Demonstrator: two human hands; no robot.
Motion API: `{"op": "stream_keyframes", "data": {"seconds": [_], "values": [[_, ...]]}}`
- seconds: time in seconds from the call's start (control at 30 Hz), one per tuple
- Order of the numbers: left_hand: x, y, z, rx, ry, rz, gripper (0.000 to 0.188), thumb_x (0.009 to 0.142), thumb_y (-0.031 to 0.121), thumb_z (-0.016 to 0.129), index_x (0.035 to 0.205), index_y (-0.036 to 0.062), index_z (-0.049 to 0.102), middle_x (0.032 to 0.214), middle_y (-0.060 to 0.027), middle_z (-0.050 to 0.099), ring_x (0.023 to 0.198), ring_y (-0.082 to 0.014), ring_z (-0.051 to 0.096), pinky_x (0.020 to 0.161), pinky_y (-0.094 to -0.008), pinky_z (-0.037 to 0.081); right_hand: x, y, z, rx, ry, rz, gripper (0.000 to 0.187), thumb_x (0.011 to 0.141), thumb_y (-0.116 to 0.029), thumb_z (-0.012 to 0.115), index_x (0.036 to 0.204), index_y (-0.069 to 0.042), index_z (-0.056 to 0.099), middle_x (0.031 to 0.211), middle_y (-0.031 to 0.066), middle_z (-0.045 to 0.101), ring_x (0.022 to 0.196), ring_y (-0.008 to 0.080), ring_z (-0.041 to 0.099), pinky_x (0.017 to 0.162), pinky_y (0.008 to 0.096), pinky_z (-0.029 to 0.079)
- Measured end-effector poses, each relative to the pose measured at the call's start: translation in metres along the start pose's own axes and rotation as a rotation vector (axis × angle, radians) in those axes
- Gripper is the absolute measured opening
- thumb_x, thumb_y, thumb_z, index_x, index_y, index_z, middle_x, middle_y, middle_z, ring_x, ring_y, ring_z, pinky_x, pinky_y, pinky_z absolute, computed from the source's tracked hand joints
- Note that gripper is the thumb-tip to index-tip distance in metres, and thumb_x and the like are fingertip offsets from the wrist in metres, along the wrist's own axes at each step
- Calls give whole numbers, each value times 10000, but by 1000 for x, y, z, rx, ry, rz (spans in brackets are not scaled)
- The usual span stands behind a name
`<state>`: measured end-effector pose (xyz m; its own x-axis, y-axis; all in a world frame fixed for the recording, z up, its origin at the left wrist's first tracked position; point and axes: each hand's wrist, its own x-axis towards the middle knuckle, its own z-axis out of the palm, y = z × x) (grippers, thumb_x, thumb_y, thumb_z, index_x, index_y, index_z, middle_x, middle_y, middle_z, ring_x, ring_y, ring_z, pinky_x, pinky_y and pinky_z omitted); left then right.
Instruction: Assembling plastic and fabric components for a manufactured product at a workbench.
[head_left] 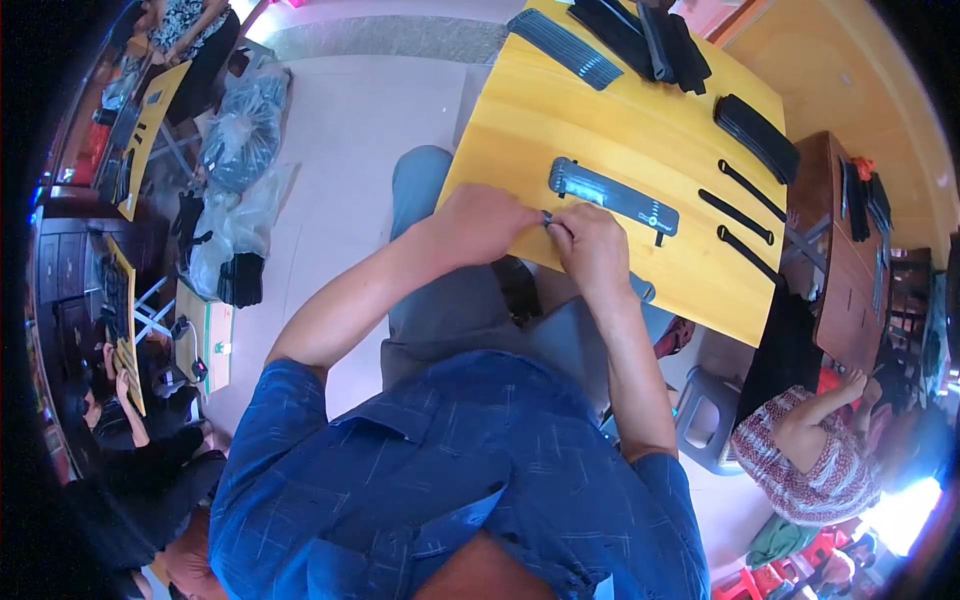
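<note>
My left hand (492,226) and my right hand (596,243) meet at the near left edge of the yellow table. Between their fingertips they pinch a small dark piece (547,217), mostly covered by the fingers; it looks like the end of a strap. Just beyond my right hand lies a long grey panel (613,200) with rounded ends, white marks and short black tabs sticking out. The rounded end of another grey piece (642,289) shows at the table edge beside my right wrist.
Several black straps with end loops (735,217) lie on the right of the table (520,110). Stacks of grey strips (566,48) and black pieces (757,138) sit farther back. A grey stool (708,415) stands at lower right. People work at tables on both sides.
</note>
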<state>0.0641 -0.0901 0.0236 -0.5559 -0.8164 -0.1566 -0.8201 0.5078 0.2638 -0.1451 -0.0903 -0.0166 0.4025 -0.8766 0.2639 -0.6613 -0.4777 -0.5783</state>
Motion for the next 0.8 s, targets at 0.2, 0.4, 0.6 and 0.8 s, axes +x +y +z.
{"op": "stream_keyframes", "data": {"seconds": [0.2, 0.4, 0.6, 0.8], "values": [[2, -3, 2, 5, -49, 0, 348, 934, 183, 571, 1236, 239, 734, 873, -130, 725, 880, -361, 722, 749, -514, 559, 3, -7, 3, -163, -25, 46, 88, 852, -157, 730, 857, -70, 739, 866, 131, 688, 836, 346, 685, 746, 455, 565], [2, -3, 4, -2, -41, -23, 337, 924, 194, 589, 1220, 234, 745, 864, -131, 728, 871, -364, 725, 738, -522, 562, 13, -12, 5, -193, -108, 119, 134, 867, -179, 676, 807, -68, 722, 858, 138, 683, 805, 357, 691, 707, 477, 569], [5, -4, 2, -13, -89, -26, 342, 898, 184, 609, 1207, 227, 748, 871, -131, 732, 882, -362, 726, 743, -517, 566, 19, -12, 6, -384, -269, 43, 139, 862, -164, 666, 797, -55, 725, 851, 162, 690, 785, 352, 720, 709, 466, 606], [4, 0, 0, 10, -103, -37, 370, 880, 155, 629, 1227, 226, 737, 868, -133, 731, 887, -361, 728, 746, -514, 569, 20, -11, 7, -391, -283, -12, 115, 862, -123, 655, 805, -53, 726, 851, 170, 696, 817, 348, 739, 728, 456, 618]]}}
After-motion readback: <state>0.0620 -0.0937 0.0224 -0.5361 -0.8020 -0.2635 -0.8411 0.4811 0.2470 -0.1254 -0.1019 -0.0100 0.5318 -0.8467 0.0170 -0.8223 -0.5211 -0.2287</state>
